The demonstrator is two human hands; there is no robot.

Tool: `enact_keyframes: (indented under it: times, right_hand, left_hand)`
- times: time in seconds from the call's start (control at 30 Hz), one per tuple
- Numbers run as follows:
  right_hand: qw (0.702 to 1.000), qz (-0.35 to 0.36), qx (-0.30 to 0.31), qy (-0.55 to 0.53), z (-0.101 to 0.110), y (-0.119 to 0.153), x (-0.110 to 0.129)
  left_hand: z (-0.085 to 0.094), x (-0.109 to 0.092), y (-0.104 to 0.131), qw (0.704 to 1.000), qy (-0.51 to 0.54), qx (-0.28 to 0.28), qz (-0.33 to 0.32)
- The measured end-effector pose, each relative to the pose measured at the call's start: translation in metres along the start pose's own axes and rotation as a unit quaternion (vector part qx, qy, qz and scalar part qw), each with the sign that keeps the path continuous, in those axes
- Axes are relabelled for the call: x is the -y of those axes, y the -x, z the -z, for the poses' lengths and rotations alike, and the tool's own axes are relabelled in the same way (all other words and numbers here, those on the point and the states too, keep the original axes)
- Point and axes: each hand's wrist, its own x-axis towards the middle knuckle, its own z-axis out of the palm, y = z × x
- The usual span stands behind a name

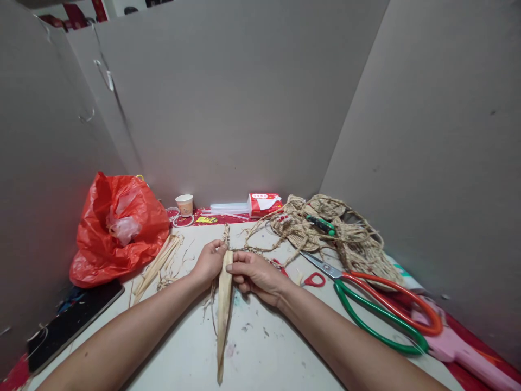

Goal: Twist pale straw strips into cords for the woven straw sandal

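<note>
I have the left hand (pixel 208 264) and right hand (pixel 258 277) pinching the pale strip (pixel 223 315) near its far end. Beyond them, the cord (pixel 226 233) looks already twisted; nearside, the strip is unworked.

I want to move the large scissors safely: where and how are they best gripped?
Probably by the green handle and orange handle together, coming from the near right with the right hand, once it is free of the pale strip. Both loops extend toward that side; the blades point away leftward.
</note>
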Motion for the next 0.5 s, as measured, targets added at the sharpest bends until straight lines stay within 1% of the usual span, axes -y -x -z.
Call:
enact_keyframes:
  times: [0.13, 0.33, 0.4, 0.5]
  right_hand:
    - [1.0, 0.003, -0.005, -0.012, 0.0003, -0.0007, -0.0019]
    - [0.998, 0.024, -0.051, -0.04, 0.0026, 0.0022, -0.0018]
    - [0.997, 0.029, -0.059, -0.043, 0.0045, 0.0038, -0.0006]
    - [0.998, 0.026, -0.053, -0.026, 0.0054, 0.0051, 0.0006]
  left_hand:
    - [0.0009, -0.0018, 0.0006, 1.0, 0.006, 0.01, 0.004]
    - [-0.0003, -0.0073, 0.0031, 0.998, 0.029, 0.043, 0.033]
    - [-0.0004, -0.0074, 0.0034, 0.998, 0.038, 0.04, 0.035]
    - [0.0007, -0.0049, 0.0038, 0.998, 0.043, 0.023, 0.037]
